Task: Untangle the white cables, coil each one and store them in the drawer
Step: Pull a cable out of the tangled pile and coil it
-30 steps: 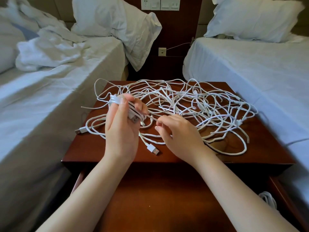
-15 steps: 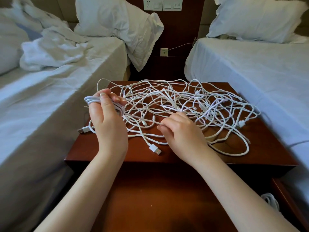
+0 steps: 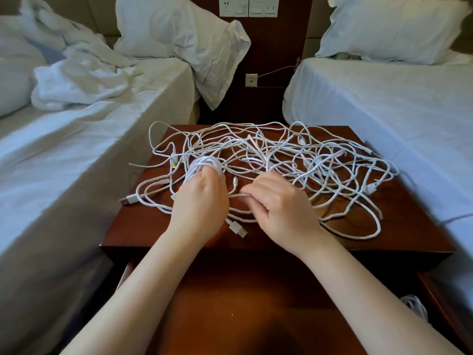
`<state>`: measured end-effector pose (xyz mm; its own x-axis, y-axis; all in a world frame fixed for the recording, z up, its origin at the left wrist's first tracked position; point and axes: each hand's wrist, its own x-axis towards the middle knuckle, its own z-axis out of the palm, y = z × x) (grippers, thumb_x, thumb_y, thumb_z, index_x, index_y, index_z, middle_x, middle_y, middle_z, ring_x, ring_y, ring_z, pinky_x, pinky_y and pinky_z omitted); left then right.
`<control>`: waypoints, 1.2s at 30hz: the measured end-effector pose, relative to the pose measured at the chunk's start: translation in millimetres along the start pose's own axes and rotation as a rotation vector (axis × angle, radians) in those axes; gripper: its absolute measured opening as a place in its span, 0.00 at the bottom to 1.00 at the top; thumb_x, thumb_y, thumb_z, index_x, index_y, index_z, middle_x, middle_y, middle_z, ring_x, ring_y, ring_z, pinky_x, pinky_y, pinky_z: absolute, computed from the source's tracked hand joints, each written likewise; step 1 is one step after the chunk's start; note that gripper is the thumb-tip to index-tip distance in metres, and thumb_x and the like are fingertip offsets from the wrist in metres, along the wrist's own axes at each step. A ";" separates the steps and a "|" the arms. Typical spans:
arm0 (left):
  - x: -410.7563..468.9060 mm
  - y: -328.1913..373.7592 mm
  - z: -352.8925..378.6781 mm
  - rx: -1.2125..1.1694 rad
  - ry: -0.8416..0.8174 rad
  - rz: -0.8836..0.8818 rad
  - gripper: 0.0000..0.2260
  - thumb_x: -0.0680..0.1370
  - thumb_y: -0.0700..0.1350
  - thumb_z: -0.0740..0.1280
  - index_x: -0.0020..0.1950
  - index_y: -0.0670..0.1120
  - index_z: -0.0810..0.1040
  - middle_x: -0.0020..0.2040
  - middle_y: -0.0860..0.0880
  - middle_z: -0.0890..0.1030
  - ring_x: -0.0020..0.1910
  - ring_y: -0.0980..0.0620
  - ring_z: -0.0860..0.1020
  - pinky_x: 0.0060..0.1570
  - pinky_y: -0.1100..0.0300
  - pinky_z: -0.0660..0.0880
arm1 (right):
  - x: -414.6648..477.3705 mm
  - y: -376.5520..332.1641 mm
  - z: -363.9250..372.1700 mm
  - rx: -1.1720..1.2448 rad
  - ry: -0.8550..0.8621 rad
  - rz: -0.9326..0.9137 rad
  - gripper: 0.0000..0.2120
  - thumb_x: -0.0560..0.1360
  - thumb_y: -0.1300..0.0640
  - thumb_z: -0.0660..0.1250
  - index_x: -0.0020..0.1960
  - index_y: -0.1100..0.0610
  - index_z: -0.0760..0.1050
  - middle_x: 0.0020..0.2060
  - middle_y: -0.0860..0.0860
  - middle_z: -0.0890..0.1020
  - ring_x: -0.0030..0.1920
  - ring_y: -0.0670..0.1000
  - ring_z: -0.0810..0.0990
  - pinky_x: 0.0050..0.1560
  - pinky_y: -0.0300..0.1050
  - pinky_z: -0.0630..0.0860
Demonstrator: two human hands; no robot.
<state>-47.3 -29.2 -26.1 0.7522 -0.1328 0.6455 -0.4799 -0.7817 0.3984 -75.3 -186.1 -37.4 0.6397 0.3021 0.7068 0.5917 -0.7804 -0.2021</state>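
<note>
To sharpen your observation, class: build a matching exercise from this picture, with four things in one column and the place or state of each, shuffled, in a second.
Column one:
1 left hand
2 right hand
3 frontmost USB plug
4 stored cable

Column two:
A lies in the drawer
B pinches a single strand
C holds a cable coil
D lies on the nightstand, between the hands

Pairs: 1-C, 2-B, 3-D, 4-A

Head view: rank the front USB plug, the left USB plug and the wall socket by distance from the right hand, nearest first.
1. Front USB plug, just left of the right hand.
2. Left USB plug, at the left edge of the table.
3. Wall socket, behind the table.
</note>
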 end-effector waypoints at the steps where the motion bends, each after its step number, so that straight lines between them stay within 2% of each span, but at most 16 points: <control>1: 0.2 0.1 -2.3 -0.019 -0.033 -0.015 0.17 0.79 0.40 0.60 0.33 0.46 0.59 0.29 0.52 0.64 0.25 0.53 0.62 0.26 0.62 0.54 | 0.2 1.4 -1.2 -0.003 0.025 -0.012 0.05 0.76 0.60 0.68 0.45 0.61 0.81 0.37 0.51 0.80 0.44 0.51 0.77 0.39 0.47 0.77; 4: 0.7 -0.2 -5.0 -0.150 -0.233 -0.132 0.19 0.80 0.43 0.61 0.30 0.46 0.60 0.27 0.51 0.65 0.25 0.54 0.62 0.26 0.61 0.58 | 0.9 4.6 -5.6 -0.022 0.079 -0.034 0.06 0.76 0.59 0.70 0.45 0.61 0.82 0.39 0.53 0.80 0.47 0.53 0.78 0.42 0.48 0.78; 7: 3.5 7.7 -13.7 -0.364 -0.446 -0.206 0.19 0.80 0.48 0.60 0.30 0.43 0.71 0.24 0.52 0.70 0.25 0.56 0.67 0.31 0.59 0.65 | 2.0 8.2 -9.6 -0.036 0.091 -0.050 0.07 0.75 0.58 0.69 0.45 0.62 0.82 0.41 0.53 0.81 0.49 0.54 0.79 0.44 0.48 0.78; 9: 4.9 11.5 -20.6 -0.494 -0.622 -0.249 0.20 0.81 0.50 0.60 0.31 0.44 0.74 0.21 0.54 0.70 0.22 0.60 0.68 0.30 0.63 0.67 | 2.2 12.1 -11.9 -0.042 0.083 -0.054 0.09 0.75 0.57 0.68 0.46 0.62 0.82 0.42 0.54 0.81 0.50 0.54 0.79 0.47 0.48 0.78; 11: 5.4 11.5 -25.3 -0.562 -0.707 -0.261 0.19 0.81 0.49 0.61 0.31 0.44 0.72 0.20 0.55 0.70 0.21 0.60 0.66 0.27 0.66 0.65 | 2.2 16.1 -12.7 -0.029 0.084 -0.039 0.07 0.74 0.59 0.69 0.47 0.62 0.82 0.43 0.53 0.82 0.51 0.53 0.79 0.49 0.47 0.78; 13: 5.9 8.9 -26.5 -0.561 -0.643 -0.242 0.18 0.80 0.47 0.62 0.31 0.43 0.71 0.21 0.55 0.69 0.21 0.59 0.66 0.27 0.65 0.65 | 2.3 16.3 -11.6 0.001 0.090 -0.024 0.06 0.73 0.62 0.69 0.48 0.62 0.82 0.44 0.53 0.82 0.52 0.52 0.79 0.51 0.47 0.77; 17: 7.3 -0.5 -23.5 -0.514 -0.405 -0.235 0.19 0.80 0.48 0.63 0.31 0.40 0.70 0.24 0.52 0.69 0.24 0.56 0.67 0.29 0.58 0.66 | 3.5 8.0 -10.2 0.070 0.171 -0.004 0.08 0.73 0.64 0.69 0.52 0.63 0.81 0.49 0.54 0.82 0.55 0.52 0.78 0.52 0.47 0.78; 20: 8.2 -6.1 -23.0 -0.471 -0.317 -0.211 0.20 0.80 0.47 0.63 0.35 0.33 0.70 0.26 0.48 0.70 0.24 0.57 0.66 0.29 0.61 0.66 | 6.5 9.8 -15.0 0.047 0.294 0.030 0.09 0.73 0.61 0.70 0.53 0.62 0.81 0.51 0.54 0.81 0.55 0.53 0.77 0.51 0.46 0.78; 23: 6.7 -6.1 -21.3 -0.468 -0.272 -0.149 0.20 0.80 0.46 0.63 0.35 0.32 0.69 0.26 0.47 0.69 0.25 0.56 0.66 0.28 0.62 0.64 | 5.7 15.2 -12.9 0.000 0.235 0.106 0.12 0.73 0.56 0.71 0.55 0.59 0.81 0.49 0.51 0.81 0.52 0.52 0.76 0.50 0.40 0.73; 25: 5.8 -4.6 -20.0 -0.478 -0.238 -0.109 0.20 0.79 0.45 0.63 0.33 0.33 0.69 0.26 0.46 0.68 0.26 0.55 0.65 0.28 0.60 0.62 | 2.3 17.8 -6.7 -0.028 0.146 0.165 0.15 0.72 0.54 0.73 0.57 0.57 0.80 0.46 0.49 0.81 0.49 0.52 0.75 0.48 0.41 0.72; 27: 4.7 -4.7 -18.5 -0.477 -0.194 -0.089 0.19 0.80 0.44 0.63 0.33 0.34 0.68 0.27 0.46 0.67 0.26 0.55 0.64 0.28 0.59 0.62 | -0.3 20.4 -2.2 -0.056 0.112 0.171 0.15 0.71 0.58 0.74 0.57 0.56 0.79 0.43 0.49 0.81 0.46 0.51 0.73 0.47 0.42 0.70; 30: 2.2 -3.5 -17.4 -0.489 -0.092 -0.049 0.20 0.79 0.46 0.63 0.30 0.39 0.64 0.26 0.49 0.65 0.26 0.55 0.64 0.27 0.63 0.59 | 0.2 23.4 -2.8 -0.071 0.135 0.147 0.14 0.72 0.65 0.71 0.56 0.56 0.80 0.41 0.50 0.81 0.45 0.52 0.72 0.45 0.44 0.69; 32: 2.1 -0.8 -18.4 -0.511 -0.024 -0.025 0.18 0.77 0.46 0.61 0.29 0.44 0.62 0.25 0.52 0.63 0.26 0.54 0.63 0.26 0.64 0.58 | 1.3 25.0 -4.4 -0.079 0.175 0.146 0.14 0.72 0.66 0.69 0.57 0.56 0.80 0.42 0.50 0.81 0.46 0.53 0.72 0.45 0.45 0.70; 36: 4.2 -3.4 -17.4 -0.527 0.091 -0.011 0.19 0.78 0.48 0.61 0.30 0.46 0.60 0.25 0.52 0.61 0.25 0.54 0.62 0.25 0.64 0.57 | 3.5 28.9 -9.9 -0.005 0.213 0.197 0.15 0.75 0.56 0.69 0.62 0.56 0.79 0.43 0.51 0.77 0.46 0.52 0.75 0.44 0.42 0.73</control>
<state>-50.3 -16.5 -13.4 0.7273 -0.0546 0.6841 -0.6517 -0.3677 0.6634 -60.7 -213.1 -34.1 0.6242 0.0231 0.7809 0.4635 -0.8156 -0.3464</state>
